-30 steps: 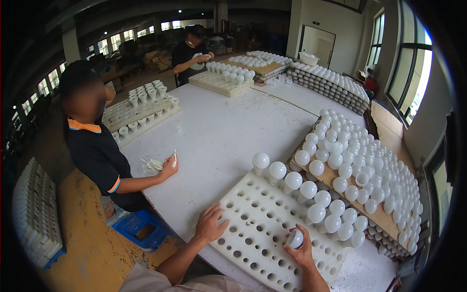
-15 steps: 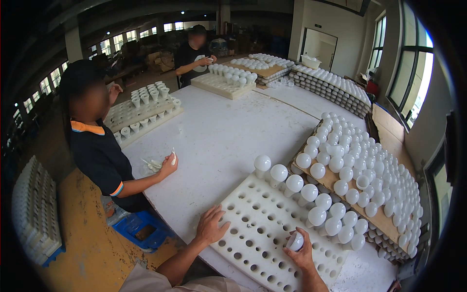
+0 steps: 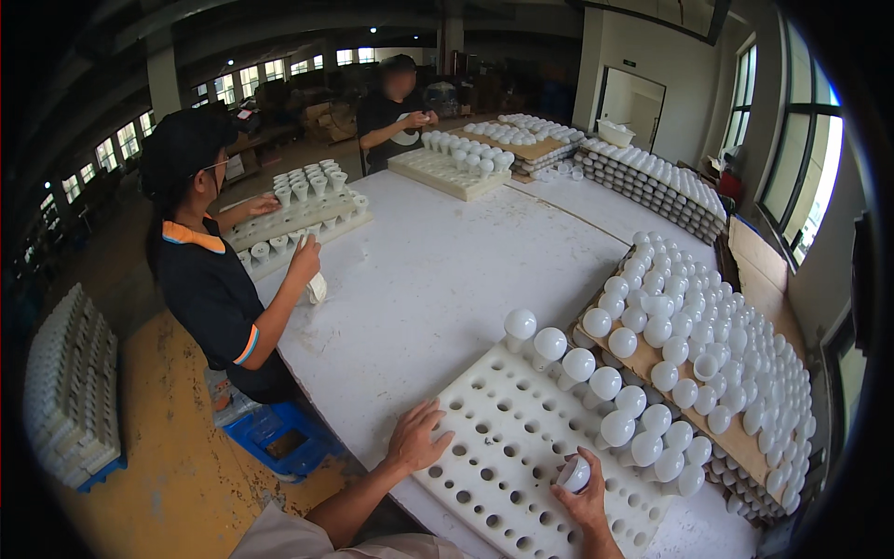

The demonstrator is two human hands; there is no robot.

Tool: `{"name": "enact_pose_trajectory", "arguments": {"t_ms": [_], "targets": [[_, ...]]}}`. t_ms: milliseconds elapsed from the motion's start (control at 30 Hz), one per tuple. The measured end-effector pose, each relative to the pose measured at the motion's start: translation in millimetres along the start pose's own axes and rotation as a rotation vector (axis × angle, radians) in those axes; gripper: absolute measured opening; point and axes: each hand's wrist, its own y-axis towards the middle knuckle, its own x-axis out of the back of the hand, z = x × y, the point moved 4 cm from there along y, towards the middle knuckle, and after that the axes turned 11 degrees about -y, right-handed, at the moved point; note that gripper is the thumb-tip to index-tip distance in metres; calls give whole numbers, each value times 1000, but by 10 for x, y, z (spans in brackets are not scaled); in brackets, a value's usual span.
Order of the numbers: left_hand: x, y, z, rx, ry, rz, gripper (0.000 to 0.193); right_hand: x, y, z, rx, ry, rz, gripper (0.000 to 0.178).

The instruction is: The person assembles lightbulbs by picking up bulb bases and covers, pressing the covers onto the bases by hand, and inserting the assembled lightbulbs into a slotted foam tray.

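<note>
My right hand (image 3: 589, 501) is closed around a white light bulb (image 3: 574, 474), its fingers wrapped round the rounded part. It is over the right part of a white foam tray (image 3: 491, 453) with rows of round holes. My left hand (image 3: 419, 438) lies on the tray's left edge with its fingers spread, holding nothing. White bulbs (image 3: 616, 429) stand globe-up in rows along the tray's far right side. Many holes between my hands have no bulb in them.
Bulbs crowd a stacked layer with a brown board (image 3: 633, 358) at the right. Across the white table (image 3: 400, 279), two co-workers handle parts beside foam trays (image 3: 447, 174). More bulb stacks (image 3: 652, 186) stand far right. A blue crate (image 3: 279, 438) is on the floor at left.
The whole view has shifted slightly right. My right hand still grips the bulb over the tray. The near co-worker has turned toward the foam trays and raised a hand with a white item.
</note>
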Motion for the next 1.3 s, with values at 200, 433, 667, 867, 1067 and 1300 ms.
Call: {"name": "enact_pose_trajectory", "arguments": {"t_ms": [200, 433, 667, 867, 1067, 1300], "targets": [[18, 0, -15, -5, 0, 10, 44, -9, 9, -47, 41, -26, 13, 83], [13, -13, -25, -15, -6, 2, 44, 0, -1, -54, 45, -3, 14, 84], [24, -5, -13, -9, -10, 1, 44, -11, 7, -11, 29, -35, 16, 83], [39, -19, 2, -4, -16, 6, 44, -23, 2, 23, 43, -46, 15, 83], [-25, -16, -41, 43, -5, 48, 46, 38, -23, -28, 35, -25, 18, 83], [189, 168, 16, 96, -230, 1, 50, -56, 62, 49, 38, -6, 45, 82]]}}
